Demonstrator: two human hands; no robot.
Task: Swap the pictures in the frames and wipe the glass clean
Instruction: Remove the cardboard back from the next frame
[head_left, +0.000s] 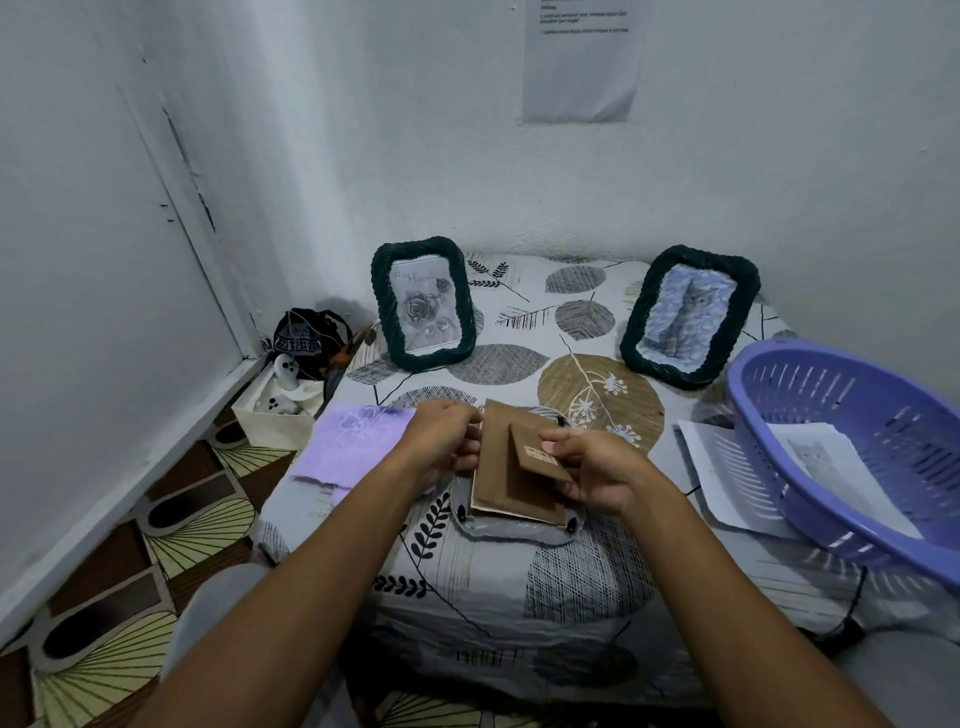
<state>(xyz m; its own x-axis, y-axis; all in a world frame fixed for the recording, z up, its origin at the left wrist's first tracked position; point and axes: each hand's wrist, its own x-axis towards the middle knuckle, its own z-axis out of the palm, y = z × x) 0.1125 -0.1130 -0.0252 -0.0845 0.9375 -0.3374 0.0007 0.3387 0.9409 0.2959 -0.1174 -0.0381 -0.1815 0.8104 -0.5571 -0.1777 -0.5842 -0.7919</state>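
Note:
A third frame (519, 525) lies face down on the table before me, its brown backing board (496, 467) lifted off it. My left hand (441, 441) grips the board's left edge. My right hand (587, 470) pinches the board's fold-out stand (540, 454). Two dark green rope-edged frames stand at the back: the left frame (422, 304) holds a rose picture, the right frame (688, 317) a cat picture. A lilac cloth (353, 441) lies just left of my left hand.
A purple plastic basket (857, 452) sits at the right, over loose printed sheets (727, 478). The patterned tablecloth (519, 597) covers the low table. Left of the table, on the floor, stand a white box (275, 410) and a dark bag (306, 335).

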